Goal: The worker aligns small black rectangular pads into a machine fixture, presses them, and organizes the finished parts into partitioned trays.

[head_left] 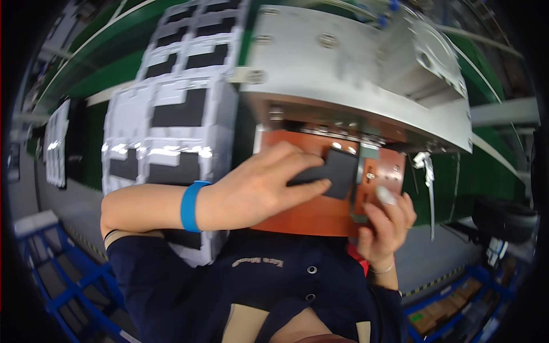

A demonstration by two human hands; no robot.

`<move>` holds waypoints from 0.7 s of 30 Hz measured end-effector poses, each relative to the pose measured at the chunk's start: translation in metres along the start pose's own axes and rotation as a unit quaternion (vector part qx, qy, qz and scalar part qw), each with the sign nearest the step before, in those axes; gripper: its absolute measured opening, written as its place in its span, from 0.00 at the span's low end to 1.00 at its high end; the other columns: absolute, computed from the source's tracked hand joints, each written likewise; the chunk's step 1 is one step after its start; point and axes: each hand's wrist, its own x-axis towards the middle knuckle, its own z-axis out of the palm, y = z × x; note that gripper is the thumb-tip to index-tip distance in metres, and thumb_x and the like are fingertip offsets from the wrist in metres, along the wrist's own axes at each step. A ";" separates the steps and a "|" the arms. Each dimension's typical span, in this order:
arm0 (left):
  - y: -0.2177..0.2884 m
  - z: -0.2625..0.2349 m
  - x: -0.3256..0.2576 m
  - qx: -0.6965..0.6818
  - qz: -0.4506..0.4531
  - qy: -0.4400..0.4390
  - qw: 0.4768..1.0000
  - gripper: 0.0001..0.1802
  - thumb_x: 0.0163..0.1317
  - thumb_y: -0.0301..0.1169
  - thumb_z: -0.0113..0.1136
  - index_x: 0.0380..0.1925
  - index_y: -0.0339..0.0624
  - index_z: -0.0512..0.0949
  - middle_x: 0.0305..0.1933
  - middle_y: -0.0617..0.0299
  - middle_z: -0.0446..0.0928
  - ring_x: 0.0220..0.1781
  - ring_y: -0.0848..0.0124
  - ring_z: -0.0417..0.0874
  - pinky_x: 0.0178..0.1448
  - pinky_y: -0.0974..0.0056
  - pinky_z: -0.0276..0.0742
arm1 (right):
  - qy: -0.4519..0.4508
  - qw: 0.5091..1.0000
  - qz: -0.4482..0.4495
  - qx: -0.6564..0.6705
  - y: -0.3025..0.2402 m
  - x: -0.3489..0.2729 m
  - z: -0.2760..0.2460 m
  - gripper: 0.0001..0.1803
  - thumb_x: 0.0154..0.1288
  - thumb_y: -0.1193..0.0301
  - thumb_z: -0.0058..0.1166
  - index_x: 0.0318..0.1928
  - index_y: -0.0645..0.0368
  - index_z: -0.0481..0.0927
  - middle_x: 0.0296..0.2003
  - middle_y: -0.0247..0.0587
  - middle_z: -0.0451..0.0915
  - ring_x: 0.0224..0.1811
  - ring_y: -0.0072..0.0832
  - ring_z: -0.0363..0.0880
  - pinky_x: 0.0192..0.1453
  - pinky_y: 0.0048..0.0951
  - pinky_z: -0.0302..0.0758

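My left hand (257, 186), with a blue band (190, 206) at the wrist, reaches in from the left. Its thumb and fingers close on a flat black rectangular piece (341, 174), held over an orange-brown plate (309, 220). To the right of that piece, my right hand (390, 223) hovers by the plate's right part, its fingers loosely bent and apart. A pale cover sits on one fingertip. I see nothing held in it. Between the hands, a narrow metal strip (360, 177) runs along the plate.
A large silver metal machine (320, 63) overhangs the plate's far side. White trays (128, 114) with black pieces stand stacked on the left. Green bench surface (440, 188) shows at right, with a white hanging tool or cable (426, 166). Blue racks (63, 268) stand lower left.
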 end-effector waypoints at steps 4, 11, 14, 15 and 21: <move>-0.003 -0.027 -0.022 0.054 0.019 -0.003 0.998 0.22 0.53 0.24 0.61 0.51 0.48 0.82 0.56 0.50 0.75 0.52 0.54 0.77 0.59 0.52 0.74 | 0.049 0.997 0.045 -0.027 0.019 -0.002 0.003 0.13 0.66 0.65 0.57 0.46 0.61 0.82 0.52 0.50 0.79 0.56 0.49 0.74 0.62 0.46 0.69; -0.060 -0.112 -0.125 0.345 -0.159 0.073 0.922 0.20 0.54 0.20 0.62 0.48 0.48 0.83 0.56 0.53 0.75 0.56 0.53 0.76 0.61 0.50 0.72 | 0.054 0.997 0.042 -0.025 0.038 0.006 0.012 0.14 0.61 0.81 0.57 0.48 0.68 0.80 0.52 0.50 0.80 0.54 0.46 0.75 0.60 0.41 0.69; -0.085 -0.131 -0.149 0.327 -0.212 0.088 0.917 0.20 0.56 0.19 0.62 0.49 0.45 0.82 0.56 0.54 0.75 0.57 0.53 0.75 0.59 0.56 0.74 | 0.057 0.997 0.041 -0.021 0.044 0.011 0.015 0.14 0.60 0.81 0.57 0.48 0.67 0.80 0.51 0.49 0.81 0.54 0.45 0.75 0.60 0.40 0.70; -0.092 -0.133 -0.153 0.303 -0.238 0.086 0.919 0.19 0.57 0.19 0.62 0.49 0.43 0.82 0.56 0.54 0.76 0.58 0.52 0.75 0.60 0.57 0.74 | 0.051 0.997 0.042 -0.027 0.043 0.012 0.016 0.14 0.60 0.81 0.58 0.48 0.67 0.80 0.50 0.49 0.81 0.54 0.44 0.75 0.59 0.39 0.70; -0.130 -0.146 -0.162 0.106 -0.299 0.026 0.948 0.21 0.54 0.20 0.65 0.50 0.42 0.82 0.58 0.57 0.78 0.64 0.55 0.73 0.67 0.56 0.70 | 0.065 0.995 0.068 -0.032 0.037 0.017 0.023 0.15 0.57 0.79 0.62 0.46 0.65 0.81 0.48 0.48 0.81 0.50 0.45 0.76 0.56 0.39 0.72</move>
